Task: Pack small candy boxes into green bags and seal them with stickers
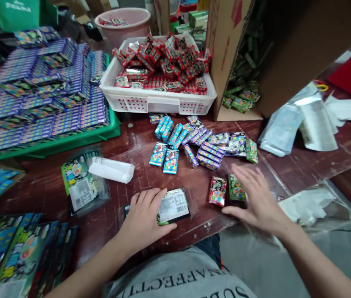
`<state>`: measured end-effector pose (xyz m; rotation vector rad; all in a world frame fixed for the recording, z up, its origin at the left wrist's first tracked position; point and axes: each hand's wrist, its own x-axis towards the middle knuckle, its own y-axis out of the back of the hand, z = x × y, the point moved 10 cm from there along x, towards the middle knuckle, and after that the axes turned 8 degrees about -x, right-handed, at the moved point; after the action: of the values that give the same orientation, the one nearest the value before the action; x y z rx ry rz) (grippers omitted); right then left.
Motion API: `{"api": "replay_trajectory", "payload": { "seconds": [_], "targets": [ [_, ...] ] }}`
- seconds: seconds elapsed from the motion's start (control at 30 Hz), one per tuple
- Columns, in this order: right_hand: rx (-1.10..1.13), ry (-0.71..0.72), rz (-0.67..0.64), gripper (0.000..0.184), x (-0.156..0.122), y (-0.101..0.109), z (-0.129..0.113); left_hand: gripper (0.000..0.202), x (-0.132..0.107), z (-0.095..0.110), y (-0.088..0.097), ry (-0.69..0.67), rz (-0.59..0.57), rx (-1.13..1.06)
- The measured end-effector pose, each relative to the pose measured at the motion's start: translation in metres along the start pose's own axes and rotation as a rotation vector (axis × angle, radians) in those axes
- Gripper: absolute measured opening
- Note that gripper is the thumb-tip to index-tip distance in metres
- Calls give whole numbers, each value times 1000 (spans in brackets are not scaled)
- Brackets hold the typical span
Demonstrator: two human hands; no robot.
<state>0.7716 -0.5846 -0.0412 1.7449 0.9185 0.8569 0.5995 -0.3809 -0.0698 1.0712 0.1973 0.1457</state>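
My left hand lies flat, fingers stretched, over a printed card in a clear sleeve with a white barcode label upward; part of the card is hidden under the palm. At the right, my right hand is open, its thumb and fingers apart beside a small green box; whether they touch it I cannot tell. Just left of that box lies a small red box. Beyond the hands is a loose group of small boxes: blue ones, purple ones and a green one.
A white basket of red boxes stands behind, beside a cardboard carton holding green boxes. Purple boxes fill a green tray at left. Sleeved cards, a white folded strip and clear bags lie around.
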Motion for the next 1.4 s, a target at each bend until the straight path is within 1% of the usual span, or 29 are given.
{"api": "replay_trajectory", "payload": {
  "seconds": [0.03,0.07,0.1,0.17,0.23,0.27,0.3,0.37,0.43,0.53,0.6,0.67,0.73,0.8,0.83,0.9,0.97,1.07,1.13,1.17,1.23,1.3,1.4],
  "targets": [
    [-25,-4,-17,108,-4,0,14,86,1,1,0,-19,-9,0],
    [-28,18,-50,109,-7,-5,23,87,2,2,1,-38,-21,-1],
    [-14,55,-84,107,-9,-12,27,89,4,3,1,-53,-33,-3],
    [36,130,-106,96,-7,-25,26,90,8,6,1,-73,-52,-7],
    [100,189,-62,81,-1,-33,15,92,11,7,2,-80,-71,-12],
    [151,223,-42,76,2,-35,7,93,12,8,2,-81,-82,-16],
    [218,262,-42,74,5,-37,-3,94,13,8,3,-83,-92,-22],
    [364,360,-90,76,11,-40,-22,96,12,9,5,-91,-106,-37],
    [455,435,-129,77,17,-39,-37,99,12,10,6,-103,-115,-54],
    [433,466,-96,76,31,-39,-46,99,13,11,5,-105,-110,-65],
    [377,461,-98,75,37,-45,-51,95,14,12,3,-90,-87,-44],
    [331,443,-145,78,38,-53,-55,91,16,13,1,-63,-64,-5],
    [303,400,-209,94,31,-57,-53,88,17,11,-2,-29,-55,28],
    [287,349,-270,109,21,-54,-44,88,15,9,-4,-2,-54,38],
    [281,330,-299,111,16,-51,-38,89,14,7,-4,4,-54,35],
    [278,316,-343,98,10,-44,-28,91,13,6,-5,4,-53,20],
    [309,329,-355,83,13,-39,-25,93,12,6,-5,-3,-42,0],
    [360,377,-328,62,27,-39,-38,93,13,10,-5,-9,-17,-30],
    [350,378,-296,48,35,-43,-49,90,12,11,-2,19,22,-39],
    [340,349,-266,42,38,-45,-52,88,10,9,1,47,55,-41],
    [357,238,-198,34,42,-46,-53,85,4,4,8,121,134,-48],
    [459,81,-161,29,43,-50,-47,84,-3,1,14,172,196,-63],
    [672,-155,-172,23,46,-62,-38,84,-13,3,19,183,231,-87]
  ]
}}
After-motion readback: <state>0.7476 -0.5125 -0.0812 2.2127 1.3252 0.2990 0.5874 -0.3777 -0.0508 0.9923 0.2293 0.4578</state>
